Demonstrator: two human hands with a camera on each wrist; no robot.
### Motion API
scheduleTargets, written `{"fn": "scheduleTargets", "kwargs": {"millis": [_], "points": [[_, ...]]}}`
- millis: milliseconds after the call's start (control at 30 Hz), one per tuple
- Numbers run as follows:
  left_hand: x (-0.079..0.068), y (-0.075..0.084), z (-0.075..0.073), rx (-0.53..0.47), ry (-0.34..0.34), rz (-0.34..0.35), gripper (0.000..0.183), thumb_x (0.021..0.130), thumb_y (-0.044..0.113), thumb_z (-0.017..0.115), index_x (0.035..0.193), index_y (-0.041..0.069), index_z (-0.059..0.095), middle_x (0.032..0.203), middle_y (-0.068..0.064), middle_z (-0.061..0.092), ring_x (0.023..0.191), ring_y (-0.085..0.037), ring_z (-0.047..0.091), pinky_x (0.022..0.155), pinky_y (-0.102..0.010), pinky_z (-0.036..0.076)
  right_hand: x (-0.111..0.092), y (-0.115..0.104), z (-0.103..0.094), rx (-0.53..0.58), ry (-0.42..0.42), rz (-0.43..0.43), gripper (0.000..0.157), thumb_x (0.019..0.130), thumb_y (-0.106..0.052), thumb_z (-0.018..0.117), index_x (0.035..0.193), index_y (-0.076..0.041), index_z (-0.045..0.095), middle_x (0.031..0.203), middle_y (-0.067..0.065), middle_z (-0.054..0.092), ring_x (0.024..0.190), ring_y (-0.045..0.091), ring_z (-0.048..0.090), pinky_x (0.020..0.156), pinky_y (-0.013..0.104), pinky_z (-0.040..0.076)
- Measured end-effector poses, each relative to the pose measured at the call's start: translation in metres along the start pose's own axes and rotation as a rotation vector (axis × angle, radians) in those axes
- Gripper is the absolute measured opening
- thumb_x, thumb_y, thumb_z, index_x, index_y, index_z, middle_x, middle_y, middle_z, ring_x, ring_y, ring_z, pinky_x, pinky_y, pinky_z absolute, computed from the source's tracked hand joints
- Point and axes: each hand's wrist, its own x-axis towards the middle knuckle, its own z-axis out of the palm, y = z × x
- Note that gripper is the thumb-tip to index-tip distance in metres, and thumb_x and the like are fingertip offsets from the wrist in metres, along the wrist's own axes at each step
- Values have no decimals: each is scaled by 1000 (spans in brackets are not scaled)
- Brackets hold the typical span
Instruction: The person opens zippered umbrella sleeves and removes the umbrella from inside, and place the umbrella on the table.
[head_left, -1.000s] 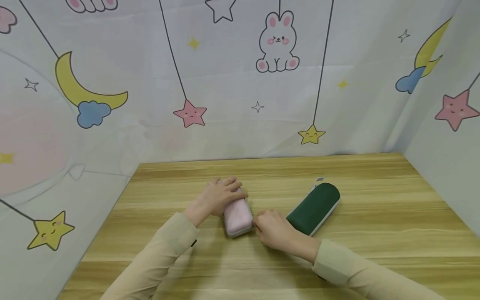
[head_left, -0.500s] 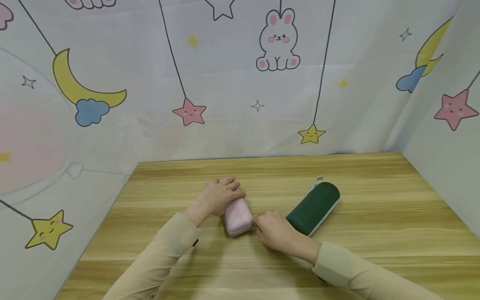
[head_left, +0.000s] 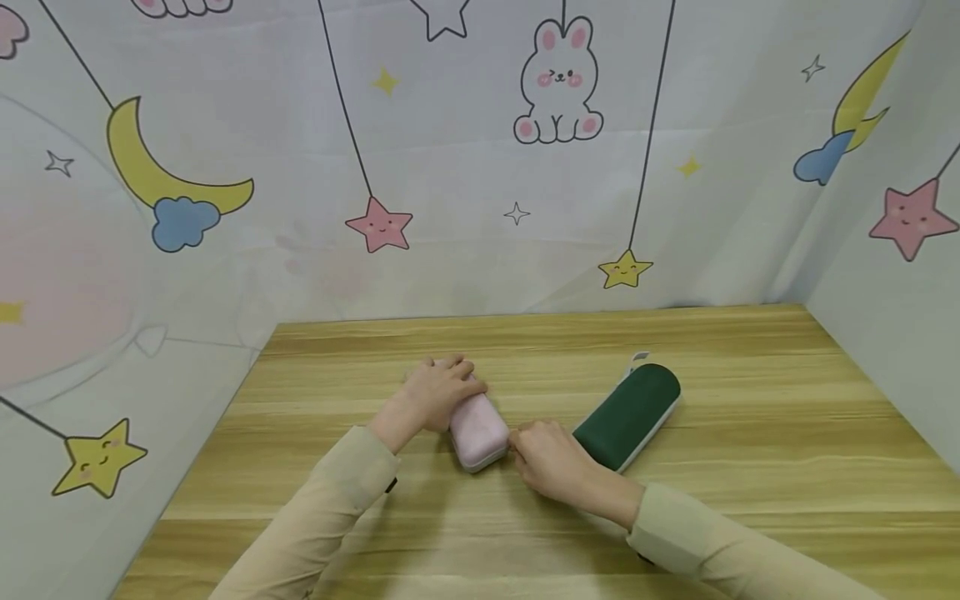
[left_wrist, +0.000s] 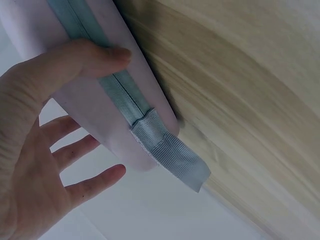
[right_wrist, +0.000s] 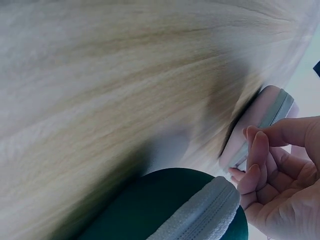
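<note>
A pink zippered case point(head_left: 480, 432), like a pencil or glasses case, lies on the table. My left hand point(head_left: 435, 394) grips its far part. In the left wrist view, the thumb crosses the grey-green zipper point(left_wrist: 122, 95), and a ribbed fabric tab point(left_wrist: 175, 157) sticks out past the zipper's end. At the near right corner is my right hand point(head_left: 551, 458); its thumb and forefinger pinch at the zipper line in the right wrist view. The zipper pull itself is hidden by those fingertips. The case looks zipped where its zipper shows.
A dark green case point(head_left: 630, 417) with a pale zipper band point(right_wrist: 205, 215) lies just beyond and right of my right hand. A pale strap point(head_left: 639, 358) pokes out at its far end. The wooden table point(head_left: 360, 533) meets a printed curtain point(head_left: 450, 275) behind.
The pink case has turned slightly, its near end shifting a little right and away. My left hand has drifted slightly left. The right hand stays nearly still, and the green case has not moved.
</note>
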Motion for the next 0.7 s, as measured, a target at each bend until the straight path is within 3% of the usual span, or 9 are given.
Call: {"fn": "scheduleTargets", "kwargs": {"millis": [233, 700], "points": [[-2, -1, 2, -12, 38, -7, 63, 75, 26, 79, 133, 30, 54, 135, -8, 53, 131, -31, 45, 99, -57, 45, 0, 1, 0, 8, -7, 46, 17, 84, -5, 65, 68, -10, 61, 61, -1, 56, 54, 7, 42, 46, 21, 34], [-4, 1, 0, -23, 43, -35, 66, 67, 38, 85, 126, 25, 58, 128, -10, 57, 125, -34, 50, 95, -56, 47, 2, 3, 0, 0, -8, 41, 18, 84, -4, 64, 68, -10, 61, 61, -1, 56, 54, 6, 41, 49, 23, 35]]}}
